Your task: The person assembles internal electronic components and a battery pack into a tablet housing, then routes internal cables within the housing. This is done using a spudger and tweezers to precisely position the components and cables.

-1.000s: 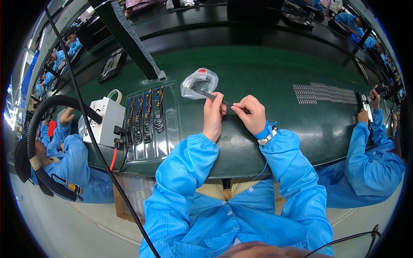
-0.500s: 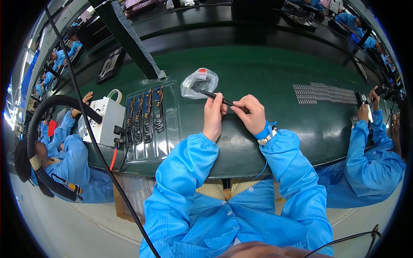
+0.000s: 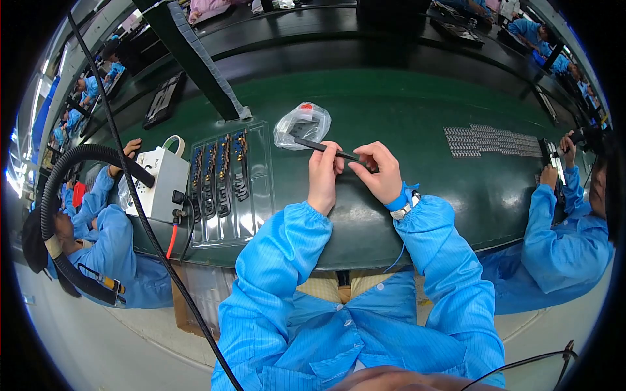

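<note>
Here, we see the left hand holding a slim dark strip between thumb and curled fingers, its grip narrow. The right hand is just beside it, thumb and forefinger slightly parted around the strip's near end; we cannot tell whether they press on it. The strip slants above the table, its far end pointing away to the left, over a crumpled clear plastic bag with a red spot. At the right wrist we find a blue band with a thin cord.

Farther left, we have a clear tray bearing rows of dark coiled parts, and beside it a white box with a corrugated black hose. Well to the right, small grey pieces lie in close rows on the green table. Beyond both ends, we notice co-workers in blue, one at left, one at right.
</note>
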The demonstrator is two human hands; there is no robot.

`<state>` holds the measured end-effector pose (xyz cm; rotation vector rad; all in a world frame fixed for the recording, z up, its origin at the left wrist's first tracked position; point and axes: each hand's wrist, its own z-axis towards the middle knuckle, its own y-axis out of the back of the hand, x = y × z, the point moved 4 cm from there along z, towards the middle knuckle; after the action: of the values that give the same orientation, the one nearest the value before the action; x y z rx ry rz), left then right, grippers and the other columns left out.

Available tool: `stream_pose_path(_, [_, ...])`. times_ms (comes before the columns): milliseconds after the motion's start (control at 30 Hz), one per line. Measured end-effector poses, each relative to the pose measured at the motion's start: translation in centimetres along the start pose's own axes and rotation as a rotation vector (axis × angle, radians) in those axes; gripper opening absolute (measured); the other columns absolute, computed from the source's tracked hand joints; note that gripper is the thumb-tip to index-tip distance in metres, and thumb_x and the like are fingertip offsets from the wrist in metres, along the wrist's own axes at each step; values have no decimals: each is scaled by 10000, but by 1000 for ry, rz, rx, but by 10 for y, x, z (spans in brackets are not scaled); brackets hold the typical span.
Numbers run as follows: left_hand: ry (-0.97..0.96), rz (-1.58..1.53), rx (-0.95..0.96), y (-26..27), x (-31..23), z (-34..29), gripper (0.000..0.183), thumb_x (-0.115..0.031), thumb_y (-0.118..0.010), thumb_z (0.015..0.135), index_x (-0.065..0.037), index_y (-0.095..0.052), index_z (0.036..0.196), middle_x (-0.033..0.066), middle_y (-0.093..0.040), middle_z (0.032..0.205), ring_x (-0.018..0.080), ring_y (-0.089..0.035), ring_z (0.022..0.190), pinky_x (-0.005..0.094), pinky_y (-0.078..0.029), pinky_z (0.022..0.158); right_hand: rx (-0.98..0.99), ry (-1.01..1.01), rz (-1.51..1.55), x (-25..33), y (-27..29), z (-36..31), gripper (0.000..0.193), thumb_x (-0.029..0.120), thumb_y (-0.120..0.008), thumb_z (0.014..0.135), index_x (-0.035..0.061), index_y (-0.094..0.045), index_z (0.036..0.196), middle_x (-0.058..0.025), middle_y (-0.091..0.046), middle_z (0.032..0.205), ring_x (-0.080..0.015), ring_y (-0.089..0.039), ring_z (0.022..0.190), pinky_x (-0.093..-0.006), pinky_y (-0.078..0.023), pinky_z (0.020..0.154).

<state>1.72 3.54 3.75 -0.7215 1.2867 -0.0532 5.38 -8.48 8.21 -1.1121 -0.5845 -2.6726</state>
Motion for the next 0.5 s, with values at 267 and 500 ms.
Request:
stream_pose_path(267, [25, -20, -47, 1, 2, 1, 155, -216, -446, 859, -84, -483, 786, -26, -416, 567, 55, -371, 522, 192, -295, 486, 27, 125, -68, -9, -2, -2, 131, 26, -651, 665, 16, -572, 768, -60, -506, 711, -150, -476, 579, -240, -381, 470])
stream_pose_path(500, [20, -13, -78, 3, 4, 2, 209, -242, -457, 867, -100, -459, 713, -49, -388, 514, 29, -318, 460, 184, -228, 424, 14, 156, -53, -5, -3, 0, 143, 1, -663, 650, 10, -564, 752, -44, -492, 699, -99, -411, 511, -221, -338, 440])
